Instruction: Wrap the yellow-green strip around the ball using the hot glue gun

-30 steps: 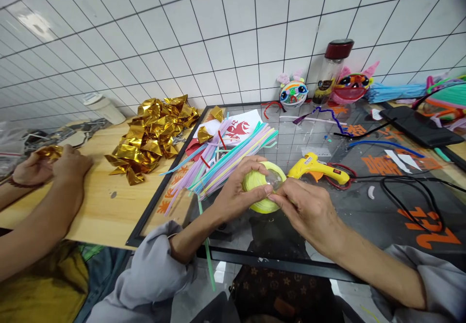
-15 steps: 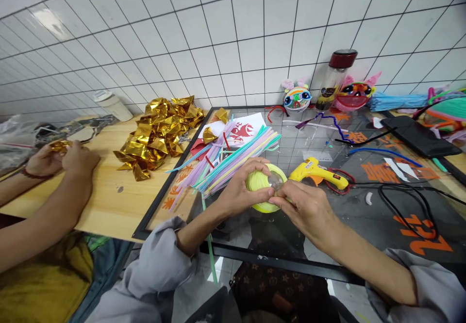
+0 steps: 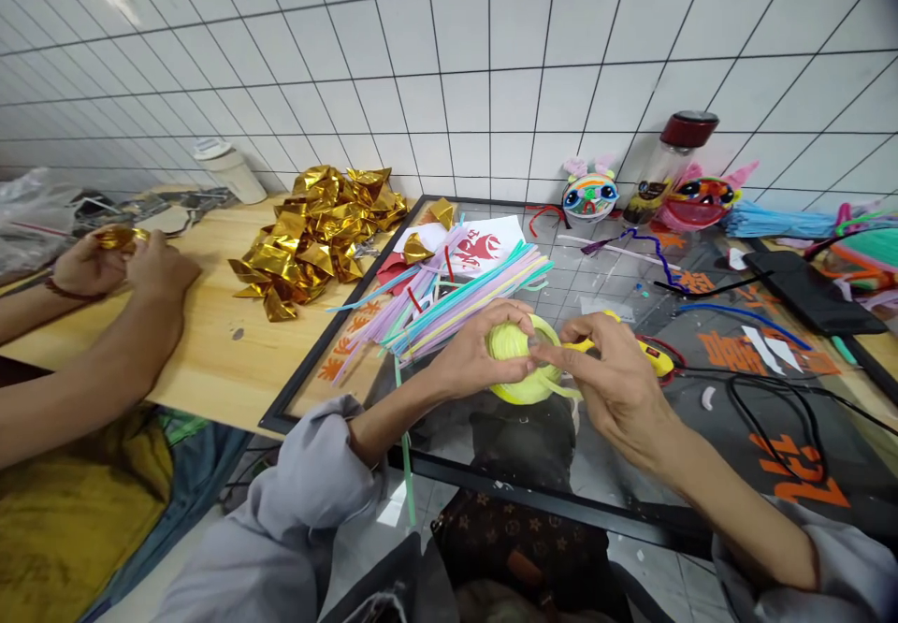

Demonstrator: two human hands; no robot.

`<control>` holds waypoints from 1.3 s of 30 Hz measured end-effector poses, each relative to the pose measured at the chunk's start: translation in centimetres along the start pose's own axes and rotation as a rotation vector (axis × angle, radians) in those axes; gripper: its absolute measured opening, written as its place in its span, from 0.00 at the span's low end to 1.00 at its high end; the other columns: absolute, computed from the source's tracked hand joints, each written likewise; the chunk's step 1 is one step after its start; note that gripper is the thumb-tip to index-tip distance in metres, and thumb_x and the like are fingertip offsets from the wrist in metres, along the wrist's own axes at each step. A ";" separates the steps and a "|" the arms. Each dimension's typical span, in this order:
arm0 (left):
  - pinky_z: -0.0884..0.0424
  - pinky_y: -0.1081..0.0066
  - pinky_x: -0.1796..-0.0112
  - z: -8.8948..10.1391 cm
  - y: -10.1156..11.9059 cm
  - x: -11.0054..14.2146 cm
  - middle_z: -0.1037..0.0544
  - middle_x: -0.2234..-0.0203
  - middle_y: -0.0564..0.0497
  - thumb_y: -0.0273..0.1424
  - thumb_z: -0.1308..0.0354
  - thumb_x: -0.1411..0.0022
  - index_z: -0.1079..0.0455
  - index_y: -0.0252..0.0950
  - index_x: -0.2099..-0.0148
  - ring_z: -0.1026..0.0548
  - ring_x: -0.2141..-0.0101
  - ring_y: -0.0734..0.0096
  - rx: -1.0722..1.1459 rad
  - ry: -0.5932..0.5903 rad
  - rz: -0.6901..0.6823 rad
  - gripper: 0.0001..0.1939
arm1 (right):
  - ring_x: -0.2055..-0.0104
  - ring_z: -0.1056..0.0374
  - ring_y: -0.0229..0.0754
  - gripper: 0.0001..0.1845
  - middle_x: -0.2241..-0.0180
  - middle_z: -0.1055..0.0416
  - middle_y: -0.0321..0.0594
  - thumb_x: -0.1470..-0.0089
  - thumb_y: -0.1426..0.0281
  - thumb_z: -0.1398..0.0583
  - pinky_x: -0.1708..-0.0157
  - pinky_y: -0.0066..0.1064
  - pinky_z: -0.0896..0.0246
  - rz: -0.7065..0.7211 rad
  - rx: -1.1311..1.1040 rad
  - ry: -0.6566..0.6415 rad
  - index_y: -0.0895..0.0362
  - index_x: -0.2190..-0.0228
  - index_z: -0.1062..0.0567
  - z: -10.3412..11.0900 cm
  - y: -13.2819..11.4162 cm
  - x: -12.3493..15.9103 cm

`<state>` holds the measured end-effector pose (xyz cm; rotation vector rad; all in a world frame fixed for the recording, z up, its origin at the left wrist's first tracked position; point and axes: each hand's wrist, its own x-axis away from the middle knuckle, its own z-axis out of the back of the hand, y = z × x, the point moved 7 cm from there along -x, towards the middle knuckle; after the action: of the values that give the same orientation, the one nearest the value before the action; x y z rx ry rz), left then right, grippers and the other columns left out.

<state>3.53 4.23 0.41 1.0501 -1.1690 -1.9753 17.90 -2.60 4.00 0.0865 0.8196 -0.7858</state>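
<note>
A round, ring-like yellow form (image 3: pixel 525 391) wound with pale yellow strands is held above the dark glass mat. My left hand (image 3: pixel 484 347) is closed around its left side, thumb in front. At its right side is my right hand (image 3: pixel 617 380), its fingers bent together and one fingertip at the ring's opening. A flat yellow strip (image 3: pixel 561 388) runs from the ring to the right hand's fingers. Just behind that hand lies a yellow glue gun (image 3: pixel 656 358), partly hidden by it. A bundle of pastel pipe cleaners (image 3: pixel 467 300) lies left of the ring.
Gold foil pieces (image 3: pixel 309 239) are heaped on the wooden table at left. A co-worker's hands (image 3: pixel 133 268) hold another gold piece. Two decorated faces (image 3: pixel 589 196) and a bottle (image 3: pixel 659 174) stand by the wall. A black cable (image 3: pixel 778 427) loops at right.
My right hand has drawn slightly away to the right from the ring, and a yellow strip now shows between them. The left hand keeps its grip. The view has shifted a little.
</note>
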 end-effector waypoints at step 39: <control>0.33 0.60 0.43 -0.4 0.1 -0.8 0.23 0.51 0.45 0.24 0.33 0.54 0.28 0.36 0.62 0.25 0.47 0.57 0.042 -0.063 0.018 0.14 | 0.54 0.32 0.43 0.21 0.55 0.29 0.42 0.37 0.83 0.45 0.57 0.37 0.43 0.143 0.149 0.052 0.48 0.56 0.20 -0.9 0.6 0.0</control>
<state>4.31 4.63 0.61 1.0006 -1.2540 -1.9911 17.75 -1.81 3.24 0.2960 0.7936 -0.7106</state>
